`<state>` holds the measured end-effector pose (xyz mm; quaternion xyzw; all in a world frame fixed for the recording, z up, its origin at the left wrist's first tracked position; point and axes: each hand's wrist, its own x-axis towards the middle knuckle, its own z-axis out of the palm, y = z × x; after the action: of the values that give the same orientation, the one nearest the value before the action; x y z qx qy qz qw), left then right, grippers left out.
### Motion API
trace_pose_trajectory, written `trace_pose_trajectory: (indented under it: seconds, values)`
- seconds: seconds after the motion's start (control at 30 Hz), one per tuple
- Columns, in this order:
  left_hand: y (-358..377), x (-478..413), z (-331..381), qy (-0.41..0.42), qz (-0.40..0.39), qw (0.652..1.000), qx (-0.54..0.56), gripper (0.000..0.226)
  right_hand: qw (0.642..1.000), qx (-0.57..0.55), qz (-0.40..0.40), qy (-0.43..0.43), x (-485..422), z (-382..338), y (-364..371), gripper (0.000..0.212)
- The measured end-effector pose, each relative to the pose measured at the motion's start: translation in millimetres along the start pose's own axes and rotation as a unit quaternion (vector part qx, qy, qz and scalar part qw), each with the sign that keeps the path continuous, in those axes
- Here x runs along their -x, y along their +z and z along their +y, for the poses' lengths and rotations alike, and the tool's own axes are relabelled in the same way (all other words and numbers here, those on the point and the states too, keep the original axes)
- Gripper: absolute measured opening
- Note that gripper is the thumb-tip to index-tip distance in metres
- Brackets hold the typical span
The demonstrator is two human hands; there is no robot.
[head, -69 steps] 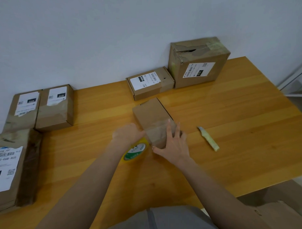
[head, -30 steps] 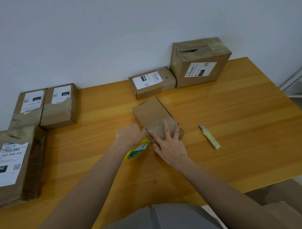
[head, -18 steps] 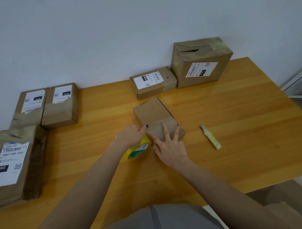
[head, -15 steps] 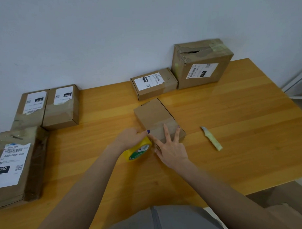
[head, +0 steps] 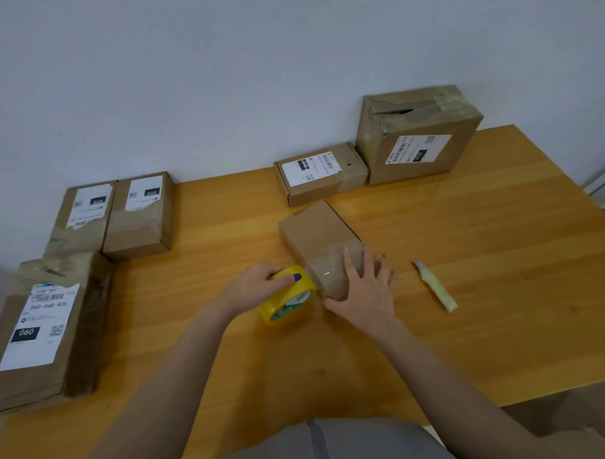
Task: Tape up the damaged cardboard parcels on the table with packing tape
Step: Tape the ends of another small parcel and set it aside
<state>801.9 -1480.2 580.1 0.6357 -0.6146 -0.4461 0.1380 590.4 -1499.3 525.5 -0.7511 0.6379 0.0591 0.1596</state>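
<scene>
One parcel is under your hands: the small plain box (head: 320, 235) near the middle of the table (head: 501, 256). Its long axis runs from the far edge toward you, slanting a little to your right.

Your right hand (head: 365, 289) lies flat on the box's near end. Its fingers are straight and spread, pressing on a clear band of tape and gripping nothing. Your left hand (head: 255, 287) is curled round the yellow tape roll (head: 289, 298). The roll stands on edge just beside the box's near left corner, on the side toward the table's left edge. A short run of tape seems to bridge roll and box, though the glare makes that hard to confirm.

The band therefore crosses the box's short axis, and the roll hangs off its left side. The cutter (head: 435, 288) lies on the opposite side, to the right of your right hand and apart from it, its length roughly parallel to the box. If cutting comes next, your right hand is the nearer one. Reaching for the cutter would lift that hand off the tape, so your left hand would have to keep the strip taut.
</scene>
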Motion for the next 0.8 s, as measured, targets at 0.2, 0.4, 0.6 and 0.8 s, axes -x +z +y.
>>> trace_pose_trajectory:
  seconds: [0.2,0.4,0.6,0.8]
  values:
    - [-21.7,-0.2,25.2,0.031,0.077,0.990,0.110,0.039,0.966,-0.248,-0.078,-0.003,-15.8,14.0,-24.8,0.103]
    - [-28.5,-12.4,63.9,0.062,0.073,0.983,0.159,0.026,0.913,-0.397,-0.090,-0.017,-16.9,31.3,-35.1,0.082]
    - [-17.9,-40.6,98.9,0.070,0.110,0.984,0.125,0.037,0.928,-0.367,0.009,-0.064,-15.0,18.0,-44.2,0.064]
    - [-14.5,-46.4,107.1,0.090,0.103,0.984,0.117,0.026,0.936,-0.348,0.049,-0.032,-23.0,24.3,-47.0,0.054]
